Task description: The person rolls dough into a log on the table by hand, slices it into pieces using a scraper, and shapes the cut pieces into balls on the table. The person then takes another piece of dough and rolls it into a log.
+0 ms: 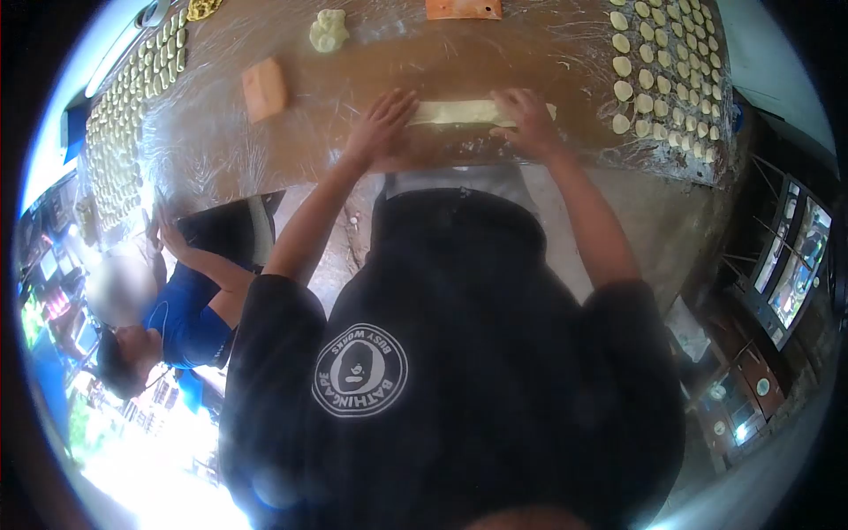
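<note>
A long pale strip of dough (455, 112) lies crosswise on the brown tabletop (353, 88), near its front edge. At the strip's left end rests my left hand (385, 124), palm down, its fingers stretched forward. Over the right part of the strip lies my right hand (527, 122), fingers spread, with a short tip of dough showing beyond it. Both hands press on the dough from above without gripping it. Its surface under the palms is hidden.
An orange scraper (265, 89) lies left, another orange piece (464, 9) at the far edge. A dough lump (329, 31) sits behind. Small dough pieces fill the right (645, 79) and left (115, 132) ends. A person in blue (190, 309) works at the left.
</note>
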The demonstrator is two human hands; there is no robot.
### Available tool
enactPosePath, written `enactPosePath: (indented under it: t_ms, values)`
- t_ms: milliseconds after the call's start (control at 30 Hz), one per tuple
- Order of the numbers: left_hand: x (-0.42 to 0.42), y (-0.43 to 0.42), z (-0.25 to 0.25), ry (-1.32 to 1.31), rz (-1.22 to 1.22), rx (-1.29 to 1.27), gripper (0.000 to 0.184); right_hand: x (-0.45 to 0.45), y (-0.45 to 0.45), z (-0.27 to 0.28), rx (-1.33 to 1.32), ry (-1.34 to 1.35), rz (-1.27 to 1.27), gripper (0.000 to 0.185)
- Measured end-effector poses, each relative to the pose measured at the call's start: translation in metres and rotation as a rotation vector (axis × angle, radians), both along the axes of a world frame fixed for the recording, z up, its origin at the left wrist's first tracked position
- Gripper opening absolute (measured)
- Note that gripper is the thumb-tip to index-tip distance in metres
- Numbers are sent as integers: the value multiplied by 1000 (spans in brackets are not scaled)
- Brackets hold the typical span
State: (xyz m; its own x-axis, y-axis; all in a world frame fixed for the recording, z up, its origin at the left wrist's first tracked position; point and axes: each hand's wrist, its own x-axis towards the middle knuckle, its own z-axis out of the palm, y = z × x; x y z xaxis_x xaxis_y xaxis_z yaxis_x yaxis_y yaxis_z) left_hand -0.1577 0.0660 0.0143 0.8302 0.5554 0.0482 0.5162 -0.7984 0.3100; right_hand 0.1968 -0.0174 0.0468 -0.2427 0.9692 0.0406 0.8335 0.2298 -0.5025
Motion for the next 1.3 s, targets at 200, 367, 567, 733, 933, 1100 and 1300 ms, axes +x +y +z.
enactPosePath:
  t_ms: [200, 367, 567, 733, 933, 1100, 1300]
  values:
    - [-14, -4, 9, -61, 205, -48, 69, 0, -3, 17, 48, -133, -12, 65]
    - [-17, -4, 16, -157, 338, -227, 70, -55, 15, 3, 199, -36, 77, 58]
    - [-28, 2, 13, -250, 431, -382, 47, -141, 32, -33, 240, 70, 126, 48]
    - [-40, 7, 22, -228, 374, -389, 50, -164, 45, -25, 199, 97, -9, 50]
    - [-54, 13, 4, -321, 392, -251, 49, -166, 57, -38, 138, 261, 59, 66]
    - [-33, 14, -5, -175, 330, -303, 52, -153, 53, -44, 45, 161, 95, 62]
    - [46, -10, 16, -333, 293, -301, 68, -62, 26, -27, 1, 50, 91, 54]
